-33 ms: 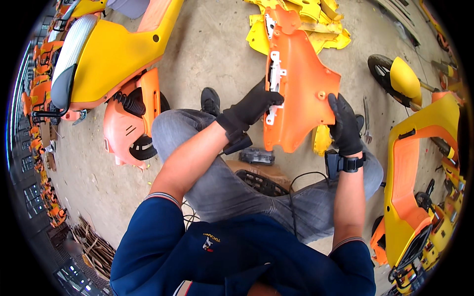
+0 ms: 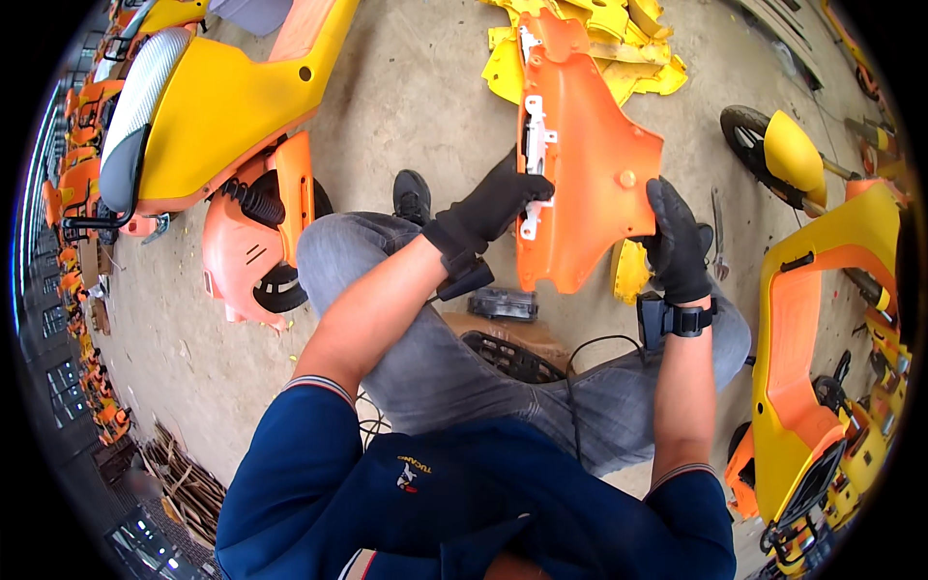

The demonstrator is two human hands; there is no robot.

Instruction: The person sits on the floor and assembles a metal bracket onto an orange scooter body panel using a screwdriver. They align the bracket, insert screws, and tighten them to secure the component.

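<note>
Above my lap I hold up an orange plastic scooter panel [image 2: 594, 169], upright and slightly tilted. Along its left edge runs a white plastic bracket [image 2: 535, 135] with screw tabs. My left hand [image 2: 507, 198], in a black glove, pinches that edge near the bracket's lower end, thumb on the front side. On the opposite side my right hand [image 2: 677, 242], gloved too, braces the panel's edge, its fingers pointing up along it and partly behind it. A yellow plastic piece [image 2: 630, 273] lies on the floor just below the panel.
Yellow body panels [image 2: 633, 58] lie piled ahead. A yellow-orange scooter [image 2: 222, 106] stands at left beside a salmon fender [image 2: 232, 266]; another scooter frame [image 2: 788, 358] is at right. A wrench [image 2: 718, 237] and a clear-covered black part [image 2: 503, 304] lie on the floor.
The orange panel has shifted slightly left and tilted a little in my hands. Both hands keep their hold at nearly the same places.
</note>
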